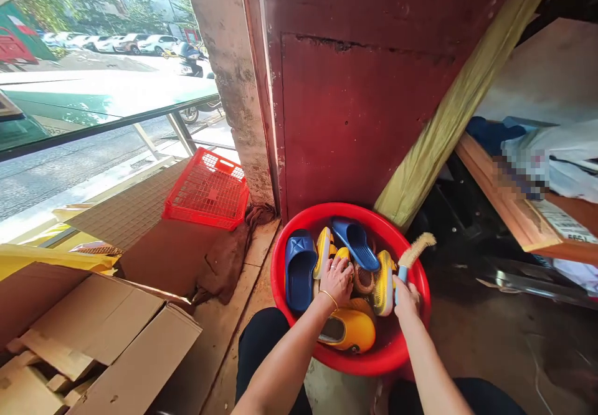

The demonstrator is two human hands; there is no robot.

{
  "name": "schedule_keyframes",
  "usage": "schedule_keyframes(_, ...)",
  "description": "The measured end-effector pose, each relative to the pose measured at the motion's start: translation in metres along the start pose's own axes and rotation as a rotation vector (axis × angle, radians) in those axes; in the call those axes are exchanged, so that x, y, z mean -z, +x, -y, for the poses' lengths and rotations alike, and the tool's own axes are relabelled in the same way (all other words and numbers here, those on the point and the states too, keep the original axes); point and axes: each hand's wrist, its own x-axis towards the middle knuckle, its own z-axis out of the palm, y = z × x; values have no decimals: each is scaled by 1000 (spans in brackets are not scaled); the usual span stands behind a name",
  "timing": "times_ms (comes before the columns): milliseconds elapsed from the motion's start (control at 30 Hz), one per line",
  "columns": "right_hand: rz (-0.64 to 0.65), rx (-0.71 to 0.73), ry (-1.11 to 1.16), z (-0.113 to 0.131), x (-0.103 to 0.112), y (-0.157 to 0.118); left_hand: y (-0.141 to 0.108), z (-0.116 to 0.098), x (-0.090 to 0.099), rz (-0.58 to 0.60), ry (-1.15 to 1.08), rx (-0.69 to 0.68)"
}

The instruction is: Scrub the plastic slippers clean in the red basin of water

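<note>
A dark red painted metal wall panel [359,116], rust-seamed across its top, rises beside a rough, weathered concrete pillar [233,72]. To the left, a large glass pane in a black frame [93,106] tilts across the opening, bright with daylight. Beyond it lies a sunlit street with white parked cars [112,44] and a motor scooter [189,60]. A pale tiled floor strip [228,334] runs beside a dark concrete floor [490,334]. An orange-brown wooden shelf edge [502,197] juts in at right, below a slanting olive-green board [448,109].
</note>
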Motion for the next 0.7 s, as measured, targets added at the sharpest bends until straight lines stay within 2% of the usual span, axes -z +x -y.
schedule_keyframes(100,-14,-13,89,11,5,3,-1,-1,1,-1,-4,6)
schedule_keyframes(233,-132,-19,149,28,13,-5,0,-4,4,-24,-66,12)
schedule_keyframes(333,-218,85,147,48,20,-23,2,-7,9,-103,-218,36)
schedule_keyframes(400,-226,175,163,64,23,-40,5,-8,12,-147,-378,62)
schedule_keyframes(500,-113,297,195,85,16,-70,9,-11,15,-129,-691,109)
schedule_keyframes(600,137,430,255,97,0,-98,12,-14,18,-89,-986,161)
schedule_keyframes(700,320,612,180,103,-12,-112,16,-15,22,-148,-1253,290)
